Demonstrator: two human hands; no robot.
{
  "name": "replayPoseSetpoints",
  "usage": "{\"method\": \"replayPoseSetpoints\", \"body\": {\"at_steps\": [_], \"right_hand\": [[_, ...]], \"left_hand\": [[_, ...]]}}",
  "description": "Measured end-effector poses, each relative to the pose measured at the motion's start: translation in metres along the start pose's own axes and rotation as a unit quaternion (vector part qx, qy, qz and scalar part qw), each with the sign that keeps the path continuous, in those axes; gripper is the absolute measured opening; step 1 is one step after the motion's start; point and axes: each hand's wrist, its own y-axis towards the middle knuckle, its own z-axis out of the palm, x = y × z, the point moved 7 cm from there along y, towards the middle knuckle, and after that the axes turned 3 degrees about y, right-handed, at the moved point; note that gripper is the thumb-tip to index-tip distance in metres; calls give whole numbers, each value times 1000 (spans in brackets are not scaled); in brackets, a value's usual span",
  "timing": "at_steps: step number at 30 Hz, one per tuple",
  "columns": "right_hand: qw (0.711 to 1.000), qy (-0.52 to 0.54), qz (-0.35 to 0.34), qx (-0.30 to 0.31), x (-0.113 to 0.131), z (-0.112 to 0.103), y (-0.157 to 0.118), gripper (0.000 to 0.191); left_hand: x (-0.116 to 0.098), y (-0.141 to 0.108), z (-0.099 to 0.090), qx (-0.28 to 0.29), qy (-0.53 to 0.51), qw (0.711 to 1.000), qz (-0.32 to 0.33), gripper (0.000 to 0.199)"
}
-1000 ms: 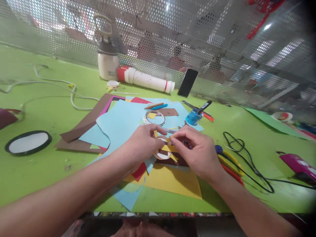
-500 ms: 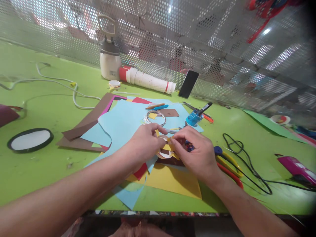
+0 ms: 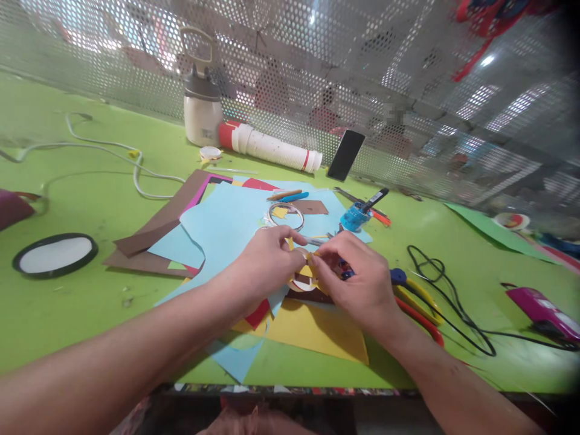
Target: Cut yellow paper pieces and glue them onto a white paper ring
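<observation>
Between my two hands, above the paper pile, is a small white-rimmed round paper piece (image 3: 302,280) with yellow and brown strips across it. My left hand (image 3: 276,257) pinches its upper left edge between thumb and fingers. From the other side, my right hand (image 3: 357,272) has thumb and forefinger closed on a yellow strip at its upper right. Fingers cover part of the piece. Just beyond them, a silvery ring (image 3: 286,216) lies on light blue paper (image 3: 222,220). Yellow paper (image 3: 321,329) lies under and in front of my hands.
Scissors with blue, yellow and red handles (image 3: 419,296) lie right of my right hand. A blue pot holding a marker (image 3: 356,214) stands behind it. Stacked paper cups (image 3: 272,148), a jug (image 3: 202,112) and a phone (image 3: 346,154) line the perforated screen. A pink glue gun (image 3: 544,311) trails black cable.
My hands stay at the round piece with only slight finger shifts. My right fingers have edged a little over it. Other things on the table keep their places.
</observation>
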Motion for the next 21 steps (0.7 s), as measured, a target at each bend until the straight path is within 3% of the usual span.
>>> {"method": "replayPoseSetpoints", "body": {"at_steps": [11, 21], "right_hand": [[998, -2, 60, 16, -4, 3, 1, 15], [997, -11, 67, 23, -4, 3, 1, 12]], "left_hand": [[-4, 7, -7, -29, 124, 989, 79, 29], [-4, 6, -7, -29, 135, 987, 76, 33]]}}
